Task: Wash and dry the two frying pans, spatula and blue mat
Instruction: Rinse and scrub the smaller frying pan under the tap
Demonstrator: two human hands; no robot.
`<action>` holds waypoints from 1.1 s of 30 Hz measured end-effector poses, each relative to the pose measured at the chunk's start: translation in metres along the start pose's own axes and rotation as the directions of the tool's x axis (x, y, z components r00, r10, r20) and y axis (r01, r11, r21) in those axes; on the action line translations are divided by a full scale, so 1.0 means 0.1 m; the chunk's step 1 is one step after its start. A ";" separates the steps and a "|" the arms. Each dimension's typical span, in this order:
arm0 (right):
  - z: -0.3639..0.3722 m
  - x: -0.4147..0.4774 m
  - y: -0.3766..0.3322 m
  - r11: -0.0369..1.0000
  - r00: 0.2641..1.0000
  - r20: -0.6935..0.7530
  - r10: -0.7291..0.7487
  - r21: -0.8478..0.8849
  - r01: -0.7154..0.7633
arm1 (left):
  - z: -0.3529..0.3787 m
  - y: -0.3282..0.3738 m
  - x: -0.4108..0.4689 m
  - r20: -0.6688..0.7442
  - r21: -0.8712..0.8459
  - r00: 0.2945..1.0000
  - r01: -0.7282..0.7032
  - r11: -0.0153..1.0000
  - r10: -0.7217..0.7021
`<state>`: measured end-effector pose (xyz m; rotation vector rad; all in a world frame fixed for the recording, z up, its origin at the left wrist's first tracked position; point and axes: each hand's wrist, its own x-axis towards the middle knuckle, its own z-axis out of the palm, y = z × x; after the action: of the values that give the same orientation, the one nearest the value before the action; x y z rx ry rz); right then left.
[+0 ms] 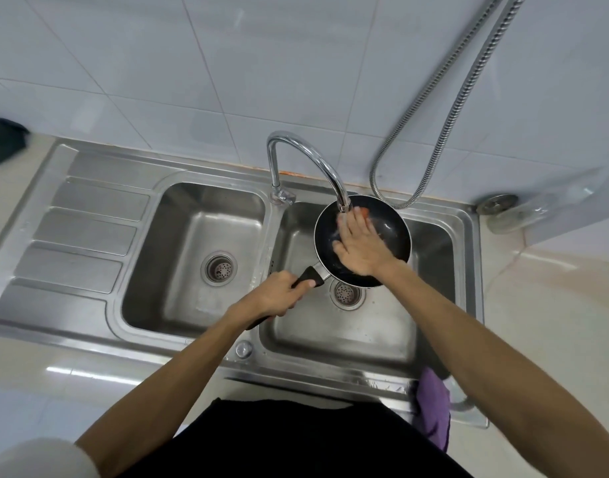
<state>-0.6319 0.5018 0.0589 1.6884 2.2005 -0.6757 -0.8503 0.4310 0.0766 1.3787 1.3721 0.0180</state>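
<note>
With only the left hand (278, 296) gripping its handle (311, 278) and the flat right hand (360, 244) pressing inside, the wet frying pan (394, 232) may slip.

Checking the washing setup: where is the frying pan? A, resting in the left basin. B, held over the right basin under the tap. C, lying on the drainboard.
B: the left hand holds the frying pan over the right basin, beneath the tap, right hand pressed inside it.
</note>
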 end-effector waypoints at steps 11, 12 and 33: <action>0.33 -0.37 0.05 0.985 0.974 0.145 0.172 -0.021 -0.171 | -0.04 -0.45 -0.08 -0.037 -0.090 0.998 0.043 0.995 -0.047; 0.33 -0.26 0.06 0.982 0.978 0.086 0.191 -0.012 -0.191 | 0.00 -0.42 -0.08 -0.033 -0.065 0.999 0.039 0.997 -0.041; 0.40 -0.43 0.28 0.825 0.903 0.001 -0.430 -0.407 0.393 | -0.12 -0.74 0.04 0.022 -0.202 0.994 0.106 0.973 -0.104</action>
<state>-0.5954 0.4513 0.0410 1.0672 2.5799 -0.2071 -0.9068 0.4179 0.0290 1.1331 1.3919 0.0781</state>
